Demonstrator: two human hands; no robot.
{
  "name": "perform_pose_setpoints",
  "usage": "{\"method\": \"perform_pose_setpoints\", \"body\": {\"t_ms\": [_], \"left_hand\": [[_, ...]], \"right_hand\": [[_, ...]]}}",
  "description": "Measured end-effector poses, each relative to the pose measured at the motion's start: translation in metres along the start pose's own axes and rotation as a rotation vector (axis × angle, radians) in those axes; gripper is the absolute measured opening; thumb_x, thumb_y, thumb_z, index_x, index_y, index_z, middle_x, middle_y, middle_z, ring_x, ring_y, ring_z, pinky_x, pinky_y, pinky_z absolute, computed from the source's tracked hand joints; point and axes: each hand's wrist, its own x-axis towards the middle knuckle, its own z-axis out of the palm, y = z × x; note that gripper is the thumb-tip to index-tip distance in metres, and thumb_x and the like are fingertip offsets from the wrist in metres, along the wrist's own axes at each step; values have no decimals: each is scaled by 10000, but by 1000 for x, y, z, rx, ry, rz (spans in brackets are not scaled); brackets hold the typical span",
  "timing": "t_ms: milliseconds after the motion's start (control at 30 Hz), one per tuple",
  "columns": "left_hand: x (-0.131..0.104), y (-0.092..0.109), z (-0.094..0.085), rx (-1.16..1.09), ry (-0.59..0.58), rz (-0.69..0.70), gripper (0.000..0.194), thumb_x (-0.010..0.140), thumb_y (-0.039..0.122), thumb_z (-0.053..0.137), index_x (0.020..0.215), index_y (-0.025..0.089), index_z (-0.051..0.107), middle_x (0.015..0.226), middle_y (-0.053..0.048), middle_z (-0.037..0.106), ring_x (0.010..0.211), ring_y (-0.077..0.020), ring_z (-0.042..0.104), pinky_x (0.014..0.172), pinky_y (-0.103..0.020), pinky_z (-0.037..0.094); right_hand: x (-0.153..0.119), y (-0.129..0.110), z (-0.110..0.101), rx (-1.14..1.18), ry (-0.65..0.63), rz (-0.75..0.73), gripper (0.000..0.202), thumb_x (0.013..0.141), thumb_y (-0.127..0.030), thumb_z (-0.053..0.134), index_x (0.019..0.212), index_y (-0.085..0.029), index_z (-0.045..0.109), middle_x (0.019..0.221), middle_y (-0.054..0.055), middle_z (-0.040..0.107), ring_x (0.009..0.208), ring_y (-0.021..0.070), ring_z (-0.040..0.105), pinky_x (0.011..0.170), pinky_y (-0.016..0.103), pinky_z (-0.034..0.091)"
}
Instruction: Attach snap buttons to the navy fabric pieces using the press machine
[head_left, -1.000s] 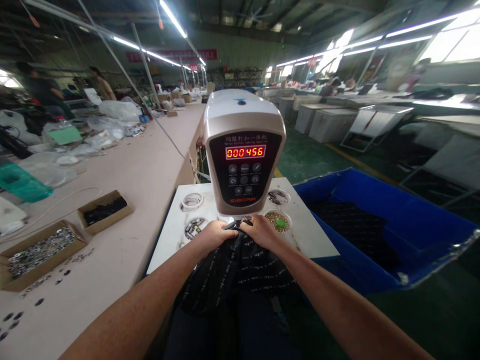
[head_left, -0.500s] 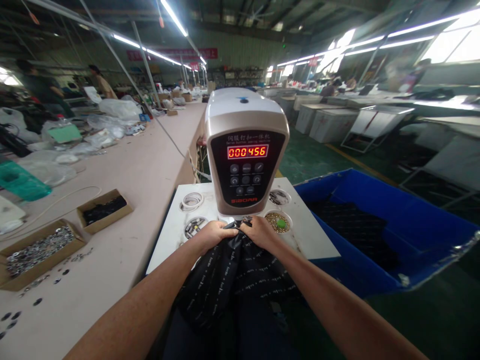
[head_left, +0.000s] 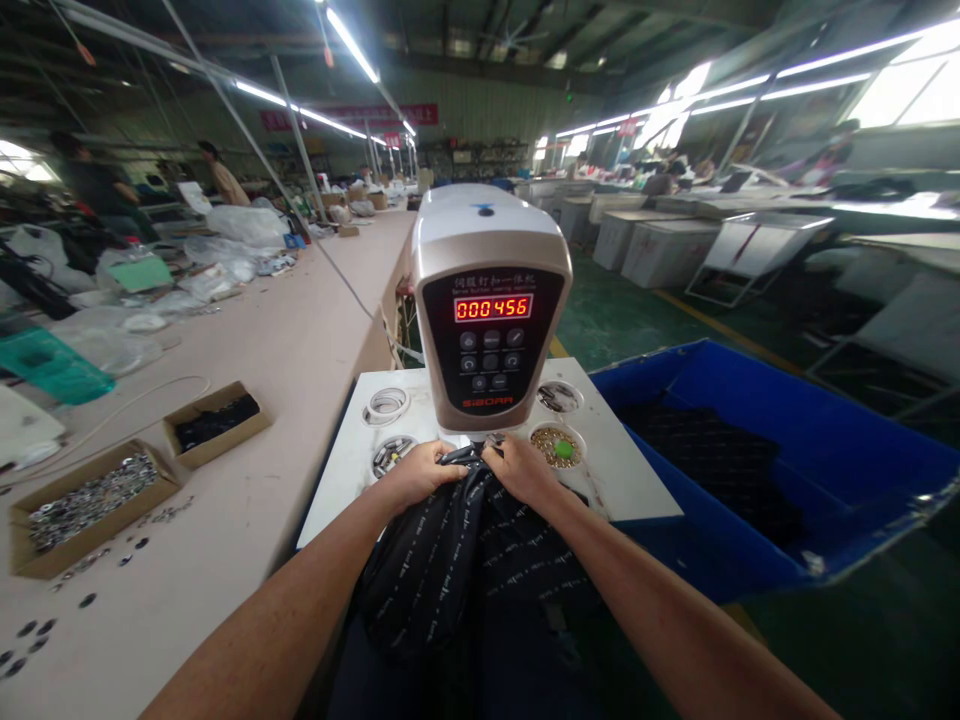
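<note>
A button machine [head_left: 491,370] with a red lit display reading 000456 stands straight in front of me on a white tabletop [head_left: 622,480]. My left hand [head_left: 426,470] is closed on the edge of a black garment [head_left: 424,560] with rows of small white print, left of the machine's working head. Just right of the head, my right hand [head_left: 516,465] pinches the same garment's edge. The cloth between the hands lies at the head, and its exact place under the tool is hidden. The rest of the garment hangs down over my lap.
Round wells in the tabletop hold brass-coloured pieces [head_left: 553,450] and metal parts [head_left: 390,455]. At left, a long table [head_left: 300,330] carries a carton of metal snaps [head_left: 94,505] and a carton of black pieces [head_left: 217,430]. A blue bin [head_left: 697,370] with dark cloth stands right.
My left hand has shifted slightly left and down, and the cloth beneath it has bunched fuller. My right hand stays almost in place. The display number is the same.
</note>
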Motion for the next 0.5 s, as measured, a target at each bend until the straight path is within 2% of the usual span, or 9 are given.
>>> {"method": "perform_pose_setpoints", "body": {"t_ms": [500], "left_hand": [[4, -3, -1, -57, -23, 16, 419, 643, 443, 727, 913, 137, 629, 855, -43, 680, 837, -231, 613, 775, -320, 439]], "right_hand": [[5, 5, 8, 14, 69, 37, 292, 941, -396, 514, 1042, -188, 693, 977, 88, 758, 950, 242, 688, 750, 276, 424]]}}
